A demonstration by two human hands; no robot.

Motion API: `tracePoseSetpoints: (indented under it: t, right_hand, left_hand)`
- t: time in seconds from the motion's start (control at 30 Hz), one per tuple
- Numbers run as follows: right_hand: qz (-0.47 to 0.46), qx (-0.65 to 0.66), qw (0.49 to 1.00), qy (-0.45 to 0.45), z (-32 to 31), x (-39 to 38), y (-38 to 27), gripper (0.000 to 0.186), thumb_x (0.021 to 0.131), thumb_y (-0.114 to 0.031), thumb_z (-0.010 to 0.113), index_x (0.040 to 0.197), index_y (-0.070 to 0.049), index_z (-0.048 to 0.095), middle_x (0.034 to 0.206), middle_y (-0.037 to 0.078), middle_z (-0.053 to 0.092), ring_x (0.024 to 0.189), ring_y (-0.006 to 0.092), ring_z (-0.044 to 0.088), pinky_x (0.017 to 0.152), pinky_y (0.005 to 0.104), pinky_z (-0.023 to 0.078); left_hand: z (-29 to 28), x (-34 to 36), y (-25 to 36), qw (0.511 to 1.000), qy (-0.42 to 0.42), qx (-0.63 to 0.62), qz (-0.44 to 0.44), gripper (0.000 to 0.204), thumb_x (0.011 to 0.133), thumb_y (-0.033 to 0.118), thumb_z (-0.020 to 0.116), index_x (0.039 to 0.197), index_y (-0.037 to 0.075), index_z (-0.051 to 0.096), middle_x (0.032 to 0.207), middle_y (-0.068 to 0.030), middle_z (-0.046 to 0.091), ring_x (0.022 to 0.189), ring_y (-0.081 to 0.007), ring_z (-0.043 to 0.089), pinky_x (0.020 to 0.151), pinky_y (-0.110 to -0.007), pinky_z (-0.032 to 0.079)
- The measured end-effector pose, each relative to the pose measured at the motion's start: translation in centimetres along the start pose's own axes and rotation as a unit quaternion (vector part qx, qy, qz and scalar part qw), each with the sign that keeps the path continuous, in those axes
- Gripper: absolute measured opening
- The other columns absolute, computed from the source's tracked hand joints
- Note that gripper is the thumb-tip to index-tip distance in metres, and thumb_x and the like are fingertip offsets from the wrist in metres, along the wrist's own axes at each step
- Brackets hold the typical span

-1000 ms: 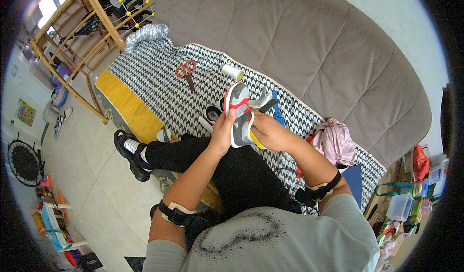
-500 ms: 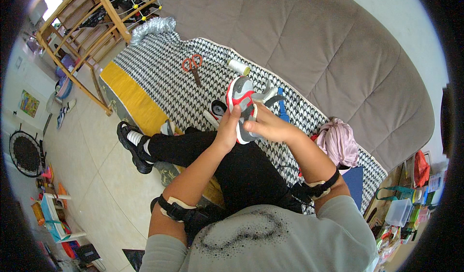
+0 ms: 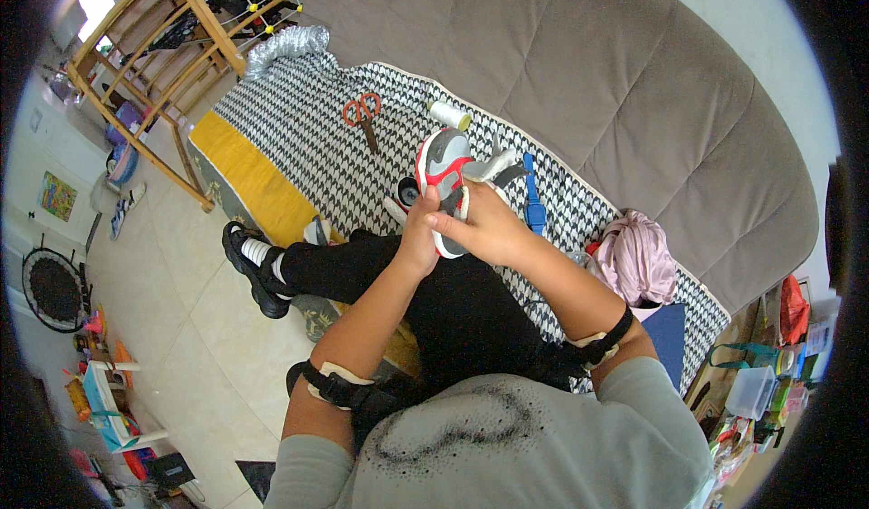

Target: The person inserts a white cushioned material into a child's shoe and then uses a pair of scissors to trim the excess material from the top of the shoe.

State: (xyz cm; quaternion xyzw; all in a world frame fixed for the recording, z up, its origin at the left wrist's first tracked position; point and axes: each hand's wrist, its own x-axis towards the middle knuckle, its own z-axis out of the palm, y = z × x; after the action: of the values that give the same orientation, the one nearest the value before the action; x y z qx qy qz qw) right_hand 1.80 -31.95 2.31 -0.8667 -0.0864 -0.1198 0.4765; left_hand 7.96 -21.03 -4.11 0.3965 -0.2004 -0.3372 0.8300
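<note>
A small grey, white and red sneaker (image 3: 445,161) is held up over my lap, its toe pointing away from me. My left hand (image 3: 420,236) grips its left side near the heel. From the right, my right hand (image 3: 484,222) closes around the shoe, its thumb stretched across toward my left hand. Loose white and grey straps (image 3: 496,163) stick out on the shoe's right. Partly hidden behind my left hand, a second shoe (image 3: 407,190) with a dark inside lies on the houndstooth cloth (image 3: 299,115).
Orange-handled scissors (image 3: 364,115) and a white thread spool (image 3: 450,115) lie beyond the shoe. To the right are a blue watch (image 3: 534,209), a bunched pink cloth (image 3: 634,256) and a navy flat item (image 3: 666,342). A grey cushioned backrest (image 3: 579,75) rises behind.
Both hands have shifted slightly left and away from me with the sneaker. My right hand has slid further over its side, uncovering more of the blue watch.
</note>
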Motion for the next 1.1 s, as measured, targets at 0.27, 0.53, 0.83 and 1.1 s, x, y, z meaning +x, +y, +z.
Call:
tracePoseSetpoints:
  t: [0.27,0.53,0.83,1.1]
  right_hand:
    - [0.038,-0.103,0.994,0.008,-0.5,-2.0,-2.6,0.048,0.083,-0.037,0.058,0.104,0.007,0.051,0.107,0.028,0.050,0.095,0.0417,0.050,0.086,0.0422,0.040]
    - [-0.022,-0.166,0.986,-0.002,-1.0,-2.7,-2.7,0.054,0.081,-0.040,0.060,0.102,0.010,0.052,0.107,0.031,0.047,0.097,0.0444,0.049,0.087,0.0420,0.041]
    - [0.005,-0.209,0.977,-0.035,-1.1,-1.7,-1.6,0.071,0.075,-0.052,0.060,0.097,0.015,0.054,0.104,0.032,0.047,0.096,0.0439,0.051,0.085,0.0418,0.043]
    - [-0.038,-0.138,0.989,-0.042,-0.8,-1.1,-0.2,0.060,0.077,-0.048,0.061,0.104,0.005,0.053,0.105,0.025,0.055,0.102,0.0404,0.049,0.092,0.0422,0.037]
  left_hand:
    - [0.4,-0.3,0.7,0.999,-0.044,-0.022,-0.014,0.074,0.085,0.059,0.044,0.129,0.000,0.037,0.125,-0.0119,0.048,0.113,-0.0213,0.049,0.097,-0.035,0.038]
    - [0.3,-0.4,0.7,0.997,-0.070,-0.010,-0.032,0.066,0.090,0.056,0.031,0.135,0.007,0.030,0.129,-0.0108,0.044,0.117,-0.0229,0.045,0.098,-0.038,0.037]
    - [0.7,-0.4,0.8,0.999,-0.031,-0.007,-0.034,0.064,0.090,0.053,0.038,0.130,0.003,0.036,0.123,-0.0106,0.049,0.111,-0.0198,0.050,0.096,-0.035,0.039]
    - [0.6,-0.2,0.7,0.998,-0.034,0.047,-0.032,0.069,0.087,0.057,0.041,0.129,0.003,0.037,0.122,-0.0093,0.048,0.111,-0.0184,0.049,0.096,-0.033,0.038]
